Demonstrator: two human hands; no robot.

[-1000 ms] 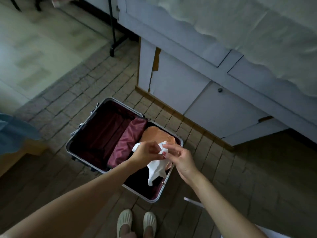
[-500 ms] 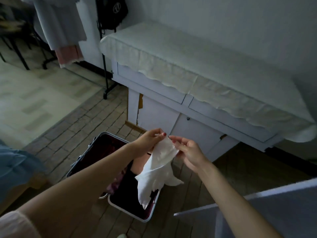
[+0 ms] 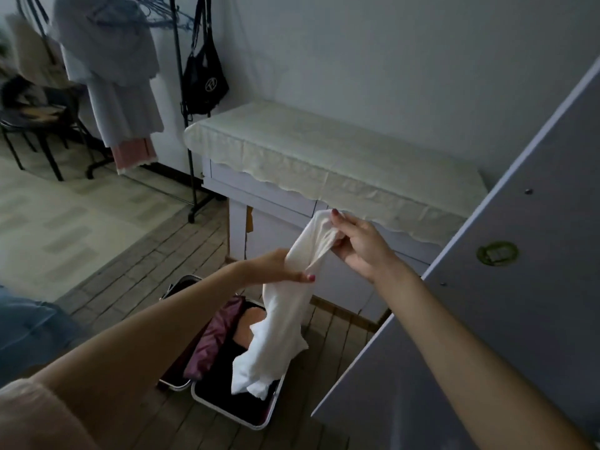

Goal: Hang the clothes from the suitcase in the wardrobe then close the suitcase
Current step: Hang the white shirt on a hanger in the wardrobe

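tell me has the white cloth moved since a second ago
Yes. The white cloth has gone up: it lay bunched in the suitcase, and now both hands hold its top level with the cabinet edge.

Two hands are seen, the left hand (image 3: 276, 267) and the right hand (image 3: 360, 245). One white garment (image 3: 279, 323) is held up. One open suitcase (image 3: 237, 420) is counted, with one maroon cloth (image 3: 214, 339) and one peach garment (image 3: 248, 329) inside. One black bag (image 3: 203, 82) and one chair (image 3: 35, 121) are seen.

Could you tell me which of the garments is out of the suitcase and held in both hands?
The white garment; the maroon and peach ones lie in the suitcase.
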